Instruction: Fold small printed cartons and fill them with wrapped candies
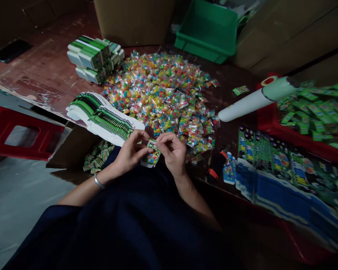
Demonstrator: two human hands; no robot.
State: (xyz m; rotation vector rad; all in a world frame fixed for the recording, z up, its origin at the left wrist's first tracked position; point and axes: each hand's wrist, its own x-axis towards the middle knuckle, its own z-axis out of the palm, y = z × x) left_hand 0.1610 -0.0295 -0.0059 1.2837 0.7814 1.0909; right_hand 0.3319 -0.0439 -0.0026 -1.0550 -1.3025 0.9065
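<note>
A small green printed candy box point(151, 156) is held up in front of my body, at the near edge of the table. My left hand point(133, 152) pinches its left side between thumb and fingers. My right hand point(173, 152) has thumb and fingertips closed on the upper right end of the same box. Just beyond both hands spreads a big heap of clear sachets of colourful candies point(163, 93). Left of the heap lies a fanned row of flat green-and-white cartons point(107, 118). Whether anything is inside the held box is hidden.
Banded carton stacks point(88, 54) and a green tray point(205, 30) stand behind. A white tube point(248, 105), a red bin of green boxes point(266, 116), printed sheets point(287, 180) and a box cutter point(217, 165) lie right. An open cardboard box point(69, 153) and red stool point(22, 131) are left.
</note>
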